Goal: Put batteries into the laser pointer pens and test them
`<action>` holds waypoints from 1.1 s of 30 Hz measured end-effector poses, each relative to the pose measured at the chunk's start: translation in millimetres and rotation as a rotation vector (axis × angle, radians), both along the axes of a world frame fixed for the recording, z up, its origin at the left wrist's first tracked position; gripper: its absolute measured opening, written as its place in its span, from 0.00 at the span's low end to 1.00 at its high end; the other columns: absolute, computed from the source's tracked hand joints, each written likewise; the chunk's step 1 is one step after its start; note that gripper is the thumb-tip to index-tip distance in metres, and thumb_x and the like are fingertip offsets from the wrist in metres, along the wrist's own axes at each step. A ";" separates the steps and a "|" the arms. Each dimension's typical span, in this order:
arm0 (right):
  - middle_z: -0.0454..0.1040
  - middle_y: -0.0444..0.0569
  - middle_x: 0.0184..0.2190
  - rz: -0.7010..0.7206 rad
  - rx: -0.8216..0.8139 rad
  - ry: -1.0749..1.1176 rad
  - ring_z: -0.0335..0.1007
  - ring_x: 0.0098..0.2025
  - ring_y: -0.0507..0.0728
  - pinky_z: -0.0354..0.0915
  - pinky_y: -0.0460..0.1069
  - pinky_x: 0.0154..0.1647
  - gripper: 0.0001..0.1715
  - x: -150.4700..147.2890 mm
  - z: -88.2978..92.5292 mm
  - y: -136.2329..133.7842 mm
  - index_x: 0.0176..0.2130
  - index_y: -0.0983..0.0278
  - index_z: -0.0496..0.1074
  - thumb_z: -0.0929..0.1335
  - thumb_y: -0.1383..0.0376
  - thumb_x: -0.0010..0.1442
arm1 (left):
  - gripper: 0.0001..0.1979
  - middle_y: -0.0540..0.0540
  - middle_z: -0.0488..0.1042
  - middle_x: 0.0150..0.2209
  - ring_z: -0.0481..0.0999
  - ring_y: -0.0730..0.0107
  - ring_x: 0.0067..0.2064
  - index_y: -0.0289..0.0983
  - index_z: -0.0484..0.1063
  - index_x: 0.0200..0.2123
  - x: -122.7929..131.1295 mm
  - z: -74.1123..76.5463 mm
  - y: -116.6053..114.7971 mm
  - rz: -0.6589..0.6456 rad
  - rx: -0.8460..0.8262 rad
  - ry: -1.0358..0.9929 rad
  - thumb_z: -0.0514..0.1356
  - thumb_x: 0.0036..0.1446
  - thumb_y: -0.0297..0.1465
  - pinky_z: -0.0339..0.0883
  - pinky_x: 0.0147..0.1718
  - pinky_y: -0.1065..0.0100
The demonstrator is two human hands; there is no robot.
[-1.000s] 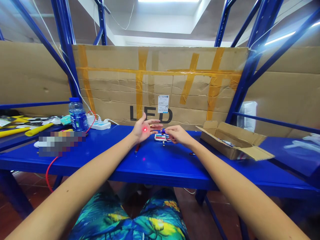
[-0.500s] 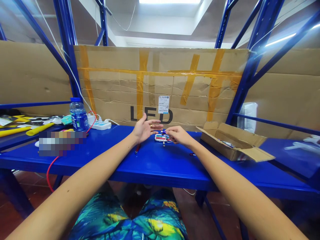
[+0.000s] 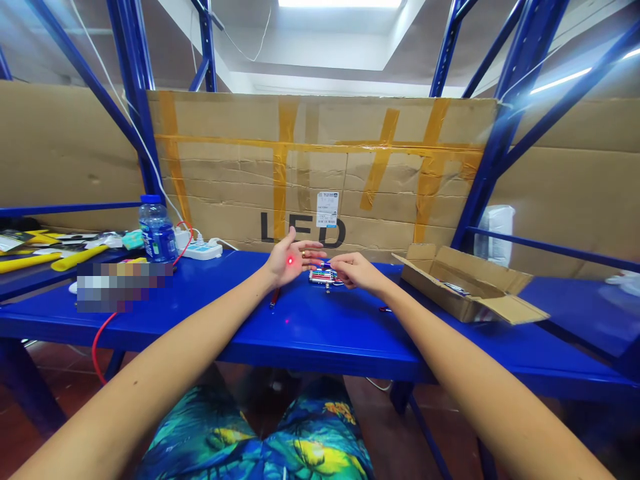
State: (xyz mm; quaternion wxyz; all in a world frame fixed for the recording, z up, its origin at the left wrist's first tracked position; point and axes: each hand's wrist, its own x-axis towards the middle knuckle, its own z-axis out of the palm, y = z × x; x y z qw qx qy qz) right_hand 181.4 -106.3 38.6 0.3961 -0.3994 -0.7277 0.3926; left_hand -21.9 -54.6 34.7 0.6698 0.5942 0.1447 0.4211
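Observation:
My left hand (image 3: 289,261) is raised over the blue table with its palm turned to the right and its fingers stretched out; a bright red light dot shines on the palm. My right hand (image 3: 353,269) pinches a small purple-blue laser pointer (image 3: 326,265), its end directed at the left palm. Most of that pointer is hidden by the fingers. Just below the hands lies a row of several coloured metallic pens or pointers (image 3: 323,277). One red pointer (image 3: 275,298) lies on the table under the left wrist, and another red one (image 3: 385,309) is partly covered by the right forearm.
An open cardboard box (image 3: 465,287) with some metallic pieces inside stands on the right. To the left are a blue-capped bottle (image 3: 157,230), a white power strip (image 3: 200,249) and a red cable (image 3: 103,337). A large cardboard sheet (image 3: 225,180) closes off the back.
A red light dot has appeared on my left palm, with a fainter spot on the table. Both hands have barely moved.

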 end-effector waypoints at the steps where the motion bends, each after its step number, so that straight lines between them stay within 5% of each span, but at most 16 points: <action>1: 0.50 0.35 0.14 0.004 -0.035 0.022 0.43 0.15 0.45 0.43 0.43 0.16 0.14 -0.2 -0.1 0.0 0.26 0.64 0.63 0.66 0.58 0.56 | 0.30 0.36 0.78 0.42 0.77 0.60 0.40 0.32 0.75 0.43 1.0 -1.0 -0.1 0.016 0.039 0.019 0.55 0.57 0.54 0.68 0.42 0.61; 4: 0.48 0.33 0.16 0.041 -0.158 0.078 0.39 0.15 0.45 0.38 0.43 0.16 0.15 -0.2 -1.2 2.1 0.30 0.62 0.60 0.67 0.55 0.58 | 0.19 0.42 0.78 0.40 0.76 0.67 0.37 0.34 0.75 0.41 7.1 -5.9 0.1 0.139 0.275 0.155 0.67 0.49 0.39 0.67 0.39 0.66; 7: 0.51 0.34 0.17 0.108 -0.225 0.071 0.41 0.15 0.45 0.38 0.42 0.16 0.18 2.0 -2.5 6.7 0.32 0.61 0.59 0.67 0.52 0.60 | 0.14 0.45 0.78 0.35 0.75 0.68 0.37 0.33 0.75 0.37 14.5 -11.3 2.5 0.256 0.533 0.322 0.68 0.45 0.29 0.67 0.39 0.66; 15: 0.70 0.42 0.25 -0.069 0.044 0.055 0.64 0.22 0.49 0.61 0.46 0.23 0.16 24.5 -5.9 33.7 0.42 0.63 0.61 0.70 0.67 0.56 | 0.07 0.47 0.77 0.30 0.75 0.69 0.33 0.34 0.76 0.36 15.6 -12.0 18.7 0.611 0.781 0.504 0.61 0.54 0.29 0.67 0.36 0.67; 21: 0.72 0.45 0.25 -0.198 0.217 -0.229 0.64 0.22 0.48 0.63 0.46 0.26 0.05 28.2 -3.2 59.4 0.38 0.68 0.70 0.68 0.71 0.58 | 0.04 0.48 0.76 0.27 0.74 0.69 0.31 0.34 0.74 0.32 18.9 -6.3 38.5 0.685 0.830 0.629 0.60 0.55 0.29 0.64 0.34 0.68; 28: 0.79 0.54 0.34 -0.368 0.517 -0.797 0.73 0.36 0.56 0.63 0.47 0.38 0.09 29.5 -2.1 84.3 0.35 0.68 0.76 0.65 0.71 0.60 | 0.04 0.44 0.78 0.32 0.76 0.65 0.35 0.34 0.76 0.29 25.4 -7.4 80.3 0.649 0.820 0.759 0.63 0.52 0.29 0.66 0.36 0.66; 33: 0.81 0.53 0.39 -0.349 0.485 -0.878 0.73 0.41 0.57 0.63 0.47 0.41 0.11 36.2 -18.8 105.7 0.38 0.65 0.80 0.67 0.68 0.60 | 0.03 0.43 0.79 0.33 0.76 0.64 0.37 0.34 0.77 0.29 32.9 -13.4 97.7 0.554 0.759 0.903 0.63 0.49 0.26 0.67 0.38 0.66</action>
